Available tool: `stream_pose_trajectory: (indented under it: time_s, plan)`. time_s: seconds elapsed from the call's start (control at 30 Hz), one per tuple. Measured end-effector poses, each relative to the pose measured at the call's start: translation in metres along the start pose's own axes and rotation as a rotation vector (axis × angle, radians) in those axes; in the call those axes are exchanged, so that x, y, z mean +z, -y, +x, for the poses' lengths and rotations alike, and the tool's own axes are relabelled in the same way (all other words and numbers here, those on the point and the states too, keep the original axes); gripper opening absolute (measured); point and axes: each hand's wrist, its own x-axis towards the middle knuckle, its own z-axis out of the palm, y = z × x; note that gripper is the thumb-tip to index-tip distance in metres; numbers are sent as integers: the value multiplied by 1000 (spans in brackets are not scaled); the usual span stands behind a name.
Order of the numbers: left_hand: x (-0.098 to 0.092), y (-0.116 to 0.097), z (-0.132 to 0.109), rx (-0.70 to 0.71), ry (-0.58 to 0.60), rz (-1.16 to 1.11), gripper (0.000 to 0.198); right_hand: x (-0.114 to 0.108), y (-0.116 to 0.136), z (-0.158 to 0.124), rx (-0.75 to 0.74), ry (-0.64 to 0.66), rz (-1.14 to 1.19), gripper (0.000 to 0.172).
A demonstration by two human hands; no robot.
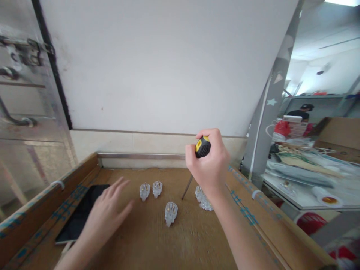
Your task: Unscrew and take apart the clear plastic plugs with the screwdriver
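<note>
My right hand [210, 161] is wrapped round the black and yellow handle of a screwdriver [203, 147], whose thin shaft slants down to the left over the board. To the left, my left hand [111, 208] is open with its fingers spread, partly over a dark tablet [80, 212]. Between the hands are clear plastic plugs with metal pins: one plug [171, 213] in front, a second plug [144, 191] and a third plug [157, 189] side by side farther back. More clear plugs [204, 200] sit close together beside my right wrist, partly hidden by it.
The brown work surface [140, 243] has raised wooden edges, with a right rim [270, 210] and a metal strip [143, 155] at the back. A white wall stands behind. On the right, a cluttered table [298, 202] holds bags and a cardboard box [340, 137]; a person [299, 113] is beyond it.
</note>
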Motion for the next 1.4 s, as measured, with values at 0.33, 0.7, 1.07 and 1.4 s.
stream_pose_trajectory:
  time_s: [0.33,0.7,1.07,1.4]
  plan:
    - [39,-90,21,267,349,-614,40,5,3,-1,-36,38,-6,19]
    - [35,-85,16,249,293,-570,46,-34,53,22,-100,-164,103,20]
    - [35,-84,16,224,311,-564,42,-24,50,20,-51,-135,121,18]
    - [39,-82,15,214,301,-576,40,-24,43,26,-21,-161,80,18]
